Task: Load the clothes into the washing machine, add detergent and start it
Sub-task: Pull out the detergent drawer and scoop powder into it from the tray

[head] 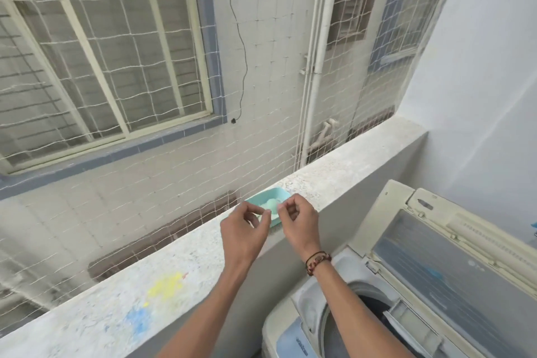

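A small teal tray (277, 194) holding white detergent powder sits on the speckled balcony ledge (348, 160). My left hand (242, 229) is at the tray's near left edge, thumb and curled fingers pinching it. My right hand (299, 221) hovers over the tray's near right side with thumb and fingertips drawn together; I cannot see whether anything is between them. A beaded bracelet circles my right wrist. At the lower right stands the top-loading washing machine (293, 328) with its lid (453, 264) raised. Dark clothes (369, 304) lie inside the drum.
A rope safety net (145, 154) runs along the ledge's outer side, with a neighbouring building's tiled wall and barred windows beyond. Yellow and blue paint stains (162, 291) mark the ledge to the left. A white wall (479, 81) closes the right side behind the machine.
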